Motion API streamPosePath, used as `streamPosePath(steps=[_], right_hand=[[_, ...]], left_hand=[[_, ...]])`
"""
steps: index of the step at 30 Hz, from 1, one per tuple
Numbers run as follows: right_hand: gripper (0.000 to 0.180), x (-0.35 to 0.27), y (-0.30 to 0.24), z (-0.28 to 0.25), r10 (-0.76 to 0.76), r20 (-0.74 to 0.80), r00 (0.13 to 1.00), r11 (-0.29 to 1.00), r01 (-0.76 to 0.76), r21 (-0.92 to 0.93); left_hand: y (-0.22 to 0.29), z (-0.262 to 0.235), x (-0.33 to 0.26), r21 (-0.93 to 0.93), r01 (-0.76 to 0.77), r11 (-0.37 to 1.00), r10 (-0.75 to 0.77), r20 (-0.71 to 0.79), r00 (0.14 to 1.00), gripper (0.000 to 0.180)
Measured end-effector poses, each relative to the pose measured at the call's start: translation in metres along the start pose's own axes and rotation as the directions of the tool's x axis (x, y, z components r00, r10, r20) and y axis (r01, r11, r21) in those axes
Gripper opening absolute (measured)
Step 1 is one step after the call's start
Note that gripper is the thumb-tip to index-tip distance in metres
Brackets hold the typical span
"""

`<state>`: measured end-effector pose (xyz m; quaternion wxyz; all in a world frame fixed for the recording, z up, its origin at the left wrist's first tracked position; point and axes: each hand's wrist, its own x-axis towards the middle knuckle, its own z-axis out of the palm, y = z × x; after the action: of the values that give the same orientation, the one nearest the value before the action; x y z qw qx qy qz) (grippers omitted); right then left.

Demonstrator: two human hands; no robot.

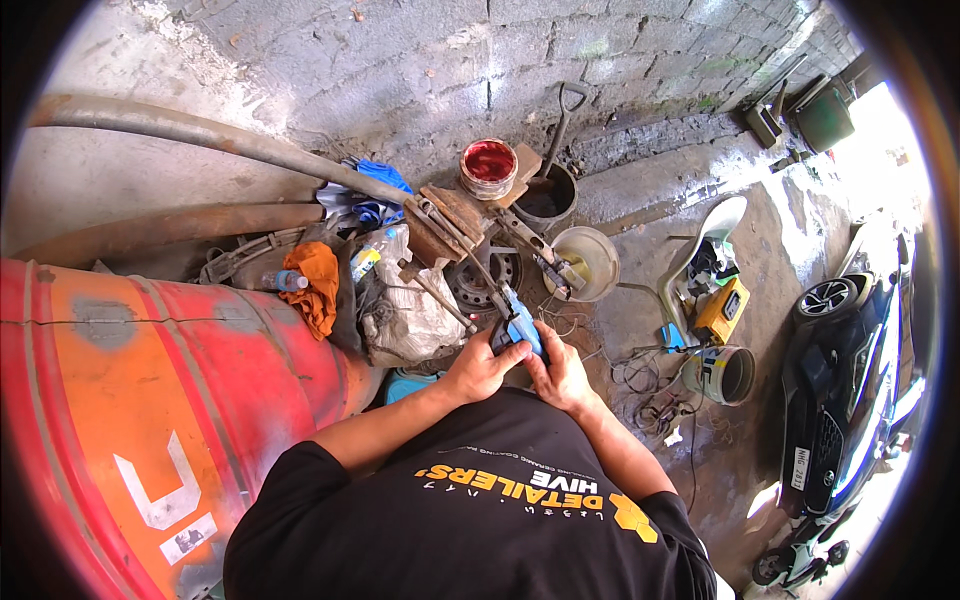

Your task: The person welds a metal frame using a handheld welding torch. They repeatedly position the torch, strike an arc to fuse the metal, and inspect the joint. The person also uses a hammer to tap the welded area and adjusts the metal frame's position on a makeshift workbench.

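Both my hands grip a blue hand tool with dark parts (520, 328), whose exact kind I cannot make out. My left hand (482, 370) wraps its near left side, and my right hand (558, 375) closes on the right side. A thin metal rod (480, 265) runs from the tool's far end toward a rusty vise-like clamp (440, 228). Whether the rod belongs to the tool is unclear. Just left of the tool, a hammer-like tool (438, 296) lies on a crumpled translucent plastic bag (400, 325).
A red and orange drum (230, 350) fills the left. Beyond the clamp stand an open tub of red paste (489, 166) and a black bucket with a shovel (550, 195). A pale bucket (590, 262), yellow case (722, 310), tangled cables (655, 405) and dark car (840, 380) are rightward.
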<state>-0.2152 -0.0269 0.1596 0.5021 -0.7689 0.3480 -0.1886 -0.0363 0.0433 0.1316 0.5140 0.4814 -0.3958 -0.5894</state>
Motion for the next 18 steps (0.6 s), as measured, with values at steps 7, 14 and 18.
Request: streamPosePath(steps=[7, 14, 18], right_hand=[[0.053, 0.0012, -0.0024, 0.0015, 0.013, 0.006, 1.000, 1.000, -0.013, 0.018], [0.052, 0.0020, 0.0024, 0.0044, -0.031, -0.012, 0.999, 1.000, 0.030, -0.006], [0.052, 0.0024, 0.0011, 0.0043, -0.017, -0.009, 1.000, 1.000, 0.017, -0.005]], left_hand=[[-0.0047, -0.0019, -0.0002, -0.041, 0.010, 0.999, -0.010, 0.007, 1.000, 0.047], [-0.0056, -0.0024, -0.0008, -0.057, 0.017, 0.998, -0.017, -0.006, 1.000, 0.046], [-0.0047, -0.0024, -0.0005, -0.037, 0.008, 0.999, -0.009, -0.015, 1.000, 0.045]])
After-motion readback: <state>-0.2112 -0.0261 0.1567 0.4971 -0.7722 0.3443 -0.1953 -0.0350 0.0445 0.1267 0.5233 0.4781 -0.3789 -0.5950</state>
